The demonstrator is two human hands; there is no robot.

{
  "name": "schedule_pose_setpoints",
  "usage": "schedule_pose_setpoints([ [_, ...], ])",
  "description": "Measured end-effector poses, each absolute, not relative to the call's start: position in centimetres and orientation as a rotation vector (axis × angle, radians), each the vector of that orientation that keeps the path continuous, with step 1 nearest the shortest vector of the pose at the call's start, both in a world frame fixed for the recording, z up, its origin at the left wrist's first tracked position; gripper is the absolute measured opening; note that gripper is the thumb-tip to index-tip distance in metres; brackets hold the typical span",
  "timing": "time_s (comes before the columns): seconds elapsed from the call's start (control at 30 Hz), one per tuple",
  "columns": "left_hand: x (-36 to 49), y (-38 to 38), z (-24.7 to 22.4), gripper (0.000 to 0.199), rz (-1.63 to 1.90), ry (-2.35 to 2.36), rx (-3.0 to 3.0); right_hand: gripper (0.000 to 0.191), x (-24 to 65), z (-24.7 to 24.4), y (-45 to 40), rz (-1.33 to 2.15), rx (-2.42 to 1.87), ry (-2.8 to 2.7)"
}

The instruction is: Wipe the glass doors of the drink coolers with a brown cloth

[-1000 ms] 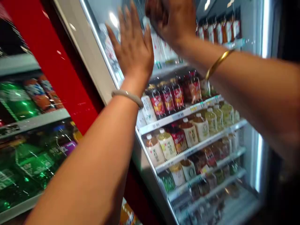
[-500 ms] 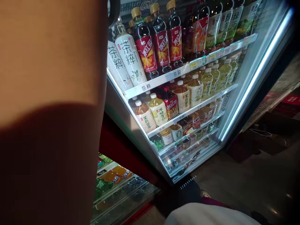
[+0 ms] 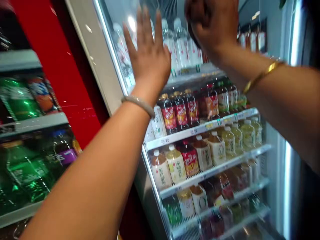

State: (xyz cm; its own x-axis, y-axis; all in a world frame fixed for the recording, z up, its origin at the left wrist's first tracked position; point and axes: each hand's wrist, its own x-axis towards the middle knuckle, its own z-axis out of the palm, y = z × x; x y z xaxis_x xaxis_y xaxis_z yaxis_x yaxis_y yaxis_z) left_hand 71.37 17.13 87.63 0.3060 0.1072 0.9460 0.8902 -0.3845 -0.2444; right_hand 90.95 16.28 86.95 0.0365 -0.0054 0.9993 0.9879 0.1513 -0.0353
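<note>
My left hand (image 3: 150,56) is raised with its fingers spread, in front of the top shelf of a lit drinks fridge (image 3: 276,133). It holds nothing; whether it touches anything I cannot tell. A grey bangle (image 3: 140,104) circles that wrist. Higher up and to the right, my right hand (image 3: 218,28) is curled, with something dark along its fingers that is blurred and cut by the frame's upper edge. A gold bangle (image 3: 260,77) is on the right wrist. Behind the hands stand clear bottles (image 3: 183,50) with white labels.
Dark bottles (image 3: 180,111) with red labels fill the shelf below, and pale tea bottles (image 3: 177,163) the one under it. A red panel (image 3: 62,63) divides this fridge from another at left, where large green bottles (image 3: 27,170) stand.
The view has swung up and left, bringing the top shelf into sight. The arm that blocked the left side has moved off, and both hands now show, raised before the fridge.
</note>
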Motion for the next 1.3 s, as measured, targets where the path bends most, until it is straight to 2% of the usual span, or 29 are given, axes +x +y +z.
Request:
schedule_pose_setpoints([
  [0.2,71.3,17.8,87.7,0.067,-1.205,-0.935,-1.7,0.034,91.7,87.0,19.9,-1.184,-0.7,-1.312],
  [0.33,74.3,17.5,89.7,0.068,-1.157,-1.006,-1.634,0.02,93.0,90.3,20.4,-1.215,-0.565,-1.336],
  [0.43,79.1,17.2,91.1,0.067,-1.168,-1.015,-1.609,0.016,96.8,92.3,20.0,-1.212,-0.548,-1.275],
  [0.67,89.5,17.2,92.3,0.065,-1.223,-0.946,-1.598,0.027,103.8,88.9,20.7,-1.26,-0.454,-1.438],
  [0.93,92.1,19.5,92.4,0.064,-1.241,-1.138,-1.476,0.027,108.6,95.7,22.0,-1.198,-0.559,-1.356],
  [1.17,94.0,20.6,91.4,0.065,-1.196,-1.079,-1.458,0.019,109.0,91.3,22.3,-1.246,-0.467,-1.317],
  [1.3,93.6,20.5,91.5,0.065,-1.192,-1.07,-1.473,0.031,108.9,94.2,21.2,-1.221,-0.518,-1.428],
])
